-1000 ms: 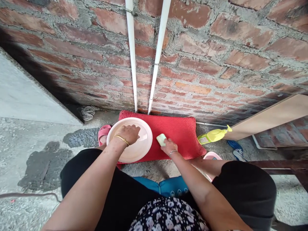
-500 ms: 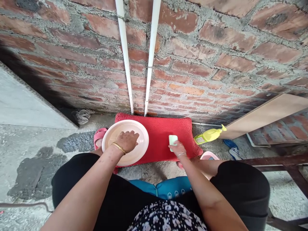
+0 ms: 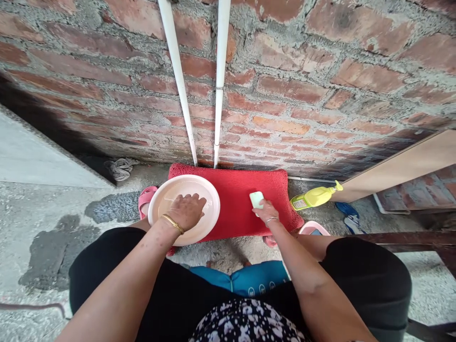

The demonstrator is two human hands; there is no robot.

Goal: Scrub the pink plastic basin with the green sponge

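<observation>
A pale pink basin (image 3: pixel 214 227) with water in it sits on the left part of a red mat (image 3: pixel 235 190). Palm down over the basin's inside, my left hand (image 3: pixel 187 211) has its fingers bent and apart; what lies under the palm is hidden. My right hand (image 3: pixel 266 211) is closed around a small pale green block (image 3: pixel 256 199), rounded and rectangular, above the right half of the mat. Whether the block touches the mat I cannot tell.
Right of the mat is a yellow pump bottle (image 3: pixel 315 197), with a pink tub (image 3: pixel 314 228) nearer my knee. Two white pipes (image 3: pixel 217 121) run down the brick wall (image 3: pixel 278 90). Blue slippers (image 3: pixel 351 218) lie on the right; a grey rag (image 3: pixel 121 168) is at the left.
My view has shifted slightly. The pale green block has tilted a little in my right hand. My left hand stays over the basin.
</observation>
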